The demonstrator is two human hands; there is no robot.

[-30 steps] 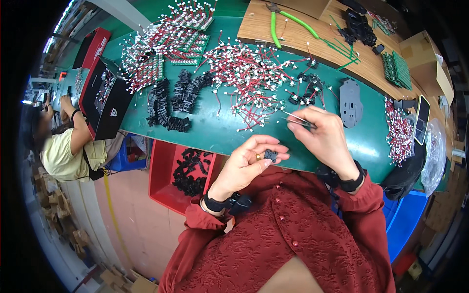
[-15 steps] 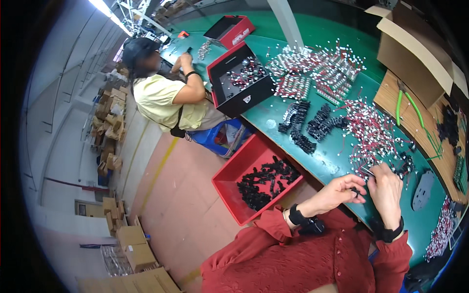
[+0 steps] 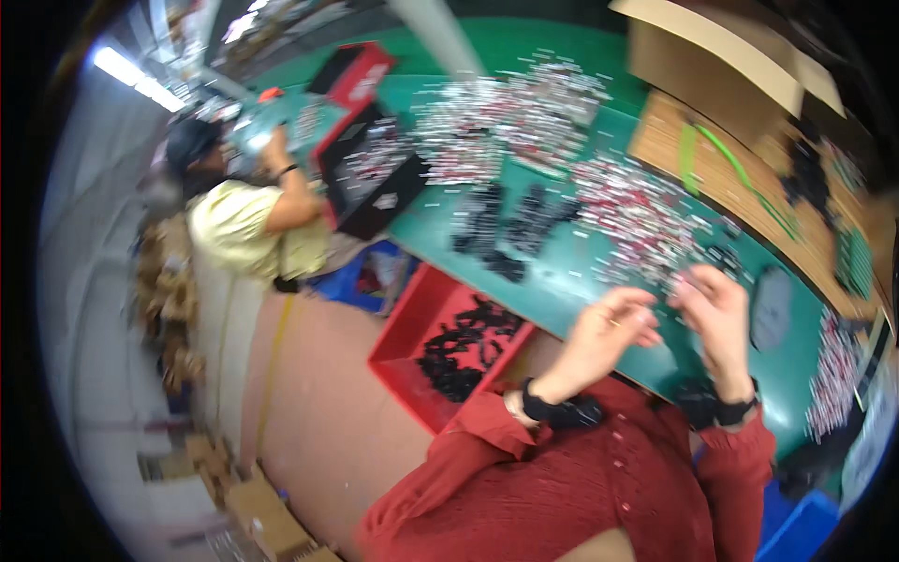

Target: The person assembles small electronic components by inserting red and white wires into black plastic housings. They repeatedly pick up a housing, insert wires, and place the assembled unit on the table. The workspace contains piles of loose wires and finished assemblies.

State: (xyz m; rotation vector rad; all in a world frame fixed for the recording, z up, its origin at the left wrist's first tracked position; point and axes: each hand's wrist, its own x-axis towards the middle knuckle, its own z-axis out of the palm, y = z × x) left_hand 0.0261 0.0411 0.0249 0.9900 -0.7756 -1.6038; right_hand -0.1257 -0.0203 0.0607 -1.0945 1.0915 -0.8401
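Note:
My left hand (image 3: pixel 607 332) is above the near edge of the green table (image 3: pixel 552 281), its fingers curled together. Anything between its fingertips is lost in motion blur. Close on its right, my right hand (image 3: pixel 716 304) has thumb and forefinger pinched near the pile of small white connectors with red wires (image 3: pixel 637 215). What that pinch holds is too smeared to name. The two hands are apart. Rows of black plastic parts (image 3: pixel 482 229) lie left of the wire pile, and a grey oval piece (image 3: pixel 772 307) lies right of my right hand.
A red bin (image 3: pixel 403 361) of black parts stands below the table's left edge. Beyond are a black-and-red box (image 3: pixel 384 201) and a co-worker in yellow (image 3: pixel 239 225). Green-handled pliers (image 3: pixel 726 155) lie on a wooden board (image 3: pixel 660 140) beside a cardboard box (image 3: pixel 721 56).
The view has swung, shifting the table and bins leftward in the picture, and is now blurred. My hands have drawn slightly apart; the black part earlier seen in my left fingers no longer shows.

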